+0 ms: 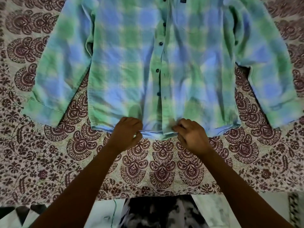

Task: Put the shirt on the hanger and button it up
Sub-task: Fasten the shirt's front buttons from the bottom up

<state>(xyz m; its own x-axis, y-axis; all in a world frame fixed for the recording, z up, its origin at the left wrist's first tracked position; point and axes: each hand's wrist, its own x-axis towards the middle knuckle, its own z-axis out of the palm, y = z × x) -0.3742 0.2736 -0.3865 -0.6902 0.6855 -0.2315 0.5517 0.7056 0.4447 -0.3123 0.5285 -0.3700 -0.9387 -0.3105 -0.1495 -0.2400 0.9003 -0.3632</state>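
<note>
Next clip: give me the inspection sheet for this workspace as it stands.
Surface: printed bedspread, maroon motifs.
Job's things: green-blue checked shirt lies flat, front up, sleeves spread; dark buttons along the placket; hanger not seen.
Clutter: nothing seen.
Hands: left hand and right hand both pinch the hem beside the placket.
Cables: loose green thread hangs off the bedspread's near edge.
Surroundings: patterned fabric below the edge, blurred.

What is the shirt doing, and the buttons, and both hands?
Shirt: lying flat, front up, on the patterned bedsheet.
Buttons: the ones showing look undone.
Left hand: pinching the bottom hem.
Right hand: pinching the bottom hem.
Hanger: not in view.
</note>
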